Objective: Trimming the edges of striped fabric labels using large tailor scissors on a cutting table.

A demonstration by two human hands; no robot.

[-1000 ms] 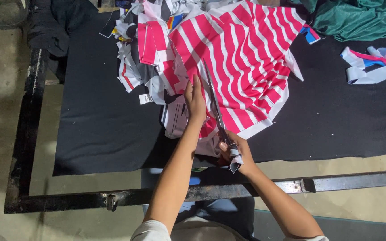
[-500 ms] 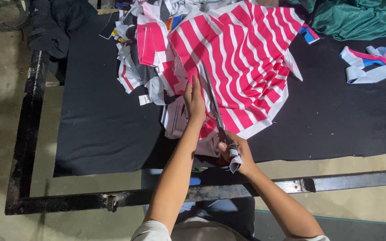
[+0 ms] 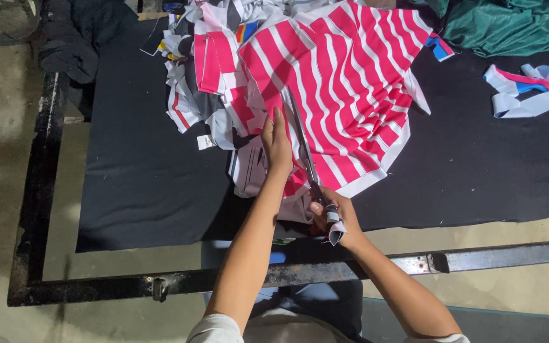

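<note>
A pink-and-white striped cloth (image 3: pixel 357 82) lies spread over a black mat (image 3: pixel 154 178). My left hand (image 3: pixel 277 143) presses flat on the cloth's left part, fingers together. My right hand (image 3: pixel 335 219) grips the handles of long scissors (image 3: pixel 306 155), whose blades run up into the striped fabric just right of my left hand. The handles are wrapped in white tape or cloth.
A heap of pink, white and grey fabric scraps (image 3: pixel 204 76) sits left of the striped cloth. Green fabric (image 3: pixel 509 25) lies at the back right, loose white, pink and blue strips (image 3: pixel 528 86) beside it. A dark metal frame (image 3: pixel 351 270) edges the table. Dark clothes (image 3: pixel 71 38) hang at the far left.
</note>
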